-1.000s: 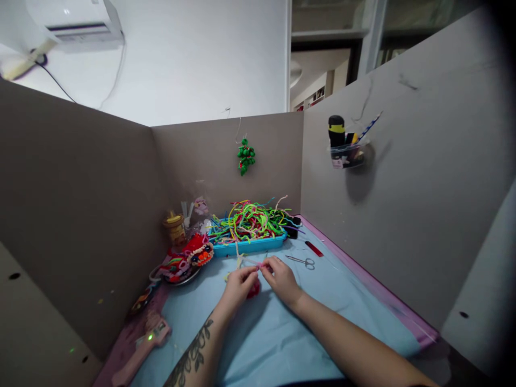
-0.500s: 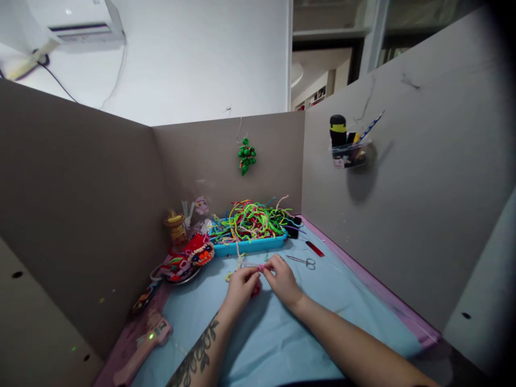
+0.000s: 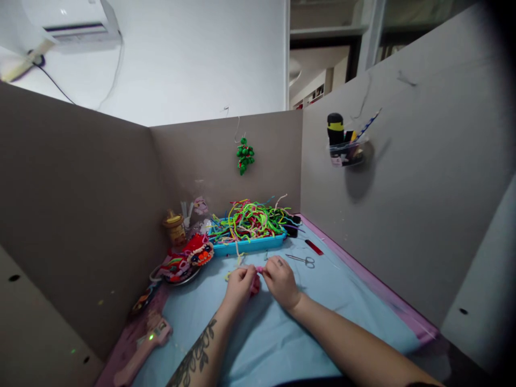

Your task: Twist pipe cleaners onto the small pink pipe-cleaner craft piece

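My left hand (image 3: 238, 285) and my right hand (image 3: 279, 281) meet over the light blue mat (image 3: 258, 328), fingers pinched together on a small pink pipe-cleaner piece (image 3: 259, 269) between them. A red and pink fuzzy bit (image 3: 255, 287) shows just under my left fingers. A pale pipe cleaner (image 3: 238, 261) trails from the piece toward the blue tray (image 3: 250, 244), which is heaped with several coloured pipe cleaners (image 3: 249, 219).
Small scissors (image 3: 301, 260) and a red stick (image 3: 313, 247) lie right of the tray. A dish of colourful craft pieces (image 3: 184, 260) and a wooden spool (image 3: 174, 226) sit at the left. A pink glue gun (image 3: 142, 347) lies near left. Grey partition walls enclose three sides; a cup of tools (image 3: 345, 148) hangs right.
Both hands have drawn closer together and dropped slightly, the fingers working the pink piece. Nothing else on the mat has moved.
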Demonstrator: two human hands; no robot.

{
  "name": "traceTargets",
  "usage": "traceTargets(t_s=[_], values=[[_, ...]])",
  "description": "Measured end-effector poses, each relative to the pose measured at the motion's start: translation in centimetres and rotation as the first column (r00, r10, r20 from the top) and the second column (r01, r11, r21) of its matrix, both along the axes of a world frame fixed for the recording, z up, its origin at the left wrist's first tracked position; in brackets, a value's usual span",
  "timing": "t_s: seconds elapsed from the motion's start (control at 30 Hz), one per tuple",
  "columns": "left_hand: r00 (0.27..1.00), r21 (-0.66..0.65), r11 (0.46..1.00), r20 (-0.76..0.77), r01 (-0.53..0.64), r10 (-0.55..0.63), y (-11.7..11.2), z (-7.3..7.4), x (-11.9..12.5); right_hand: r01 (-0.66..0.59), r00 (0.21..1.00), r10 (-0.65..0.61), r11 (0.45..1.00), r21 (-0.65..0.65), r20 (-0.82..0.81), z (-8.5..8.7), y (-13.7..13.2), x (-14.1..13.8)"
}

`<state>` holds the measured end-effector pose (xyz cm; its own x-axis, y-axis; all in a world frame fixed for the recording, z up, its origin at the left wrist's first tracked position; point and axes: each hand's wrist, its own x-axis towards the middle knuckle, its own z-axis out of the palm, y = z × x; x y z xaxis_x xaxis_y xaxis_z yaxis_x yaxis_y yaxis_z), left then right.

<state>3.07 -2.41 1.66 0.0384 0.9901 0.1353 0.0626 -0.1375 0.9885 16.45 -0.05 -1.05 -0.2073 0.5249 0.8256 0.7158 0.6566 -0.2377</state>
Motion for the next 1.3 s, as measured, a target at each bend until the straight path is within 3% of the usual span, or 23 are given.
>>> traceTargets(t_s=[0.13, 0.23, 0.47, 0.6, 0.73, 1.03, 1.13, 1.3], values=[[0.995, -0.032, 0.999, 0.098, 0.002, 0.001, -0.2, 0.6, 0.3, -0.008, 0.997, 0.004, 0.999, 0.046, 0.076, 0.0, -0.4, -0.1], [0.994, -0.022, 1.000, 0.109, -0.002, 0.004, 0.1, 0.4, 0.1, -0.024, 0.998, 0.025, 1.000, -0.019, 0.057, 0.1, -0.5, -0.3], [0.976, 0.212, 0.973, -0.174, -0.092, 0.131, 1.3, -0.9, -2.0, -0.248, 0.961, 0.219, 0.952, -0.179, -0.167, 0.4, 0.2, 0.2], [0.954, 0.345, 0.937, -0.262, -0.049, 0.146, 1.4, -0.8, -2.6, -0.401, 0.906, 0.323, 0.861, -0.313, -0.272, 0.4, 0.6, 0.2], [0.947, 0.377, 0.926, -0.299, 0.006, 0.116, 1.2, -0.6, -2.7, -0.540, 0.840, 0.410, 0.706, -0.459, -0.356, 0.2, 0.9, 0.1], [0.939, 0.355, 0.933, -0.336, 0.061, 0.067, 1.2, -0.8, -2.8, -0.690, 0.721, 0.409, 0.498, -0.525, -0.560, 0.6, 1.1, 0.1], [0.937, 0.338, 0.941, -0.339, 0.033, 0.089, 1.4, -0.9, -2.8, -0.684, 0.718, 0.345, 0.511, -0.520, -0.605, 0.6, 1.5, 0.2], [0.933, 0.301, 0.953, -0.336, -0.026, 0.132, 1.8, -1.1, -2.9, -0.623, 0.739, 0.250, 0.605, -0.495, -0.625, 0.3, 1.9, 0.4]])
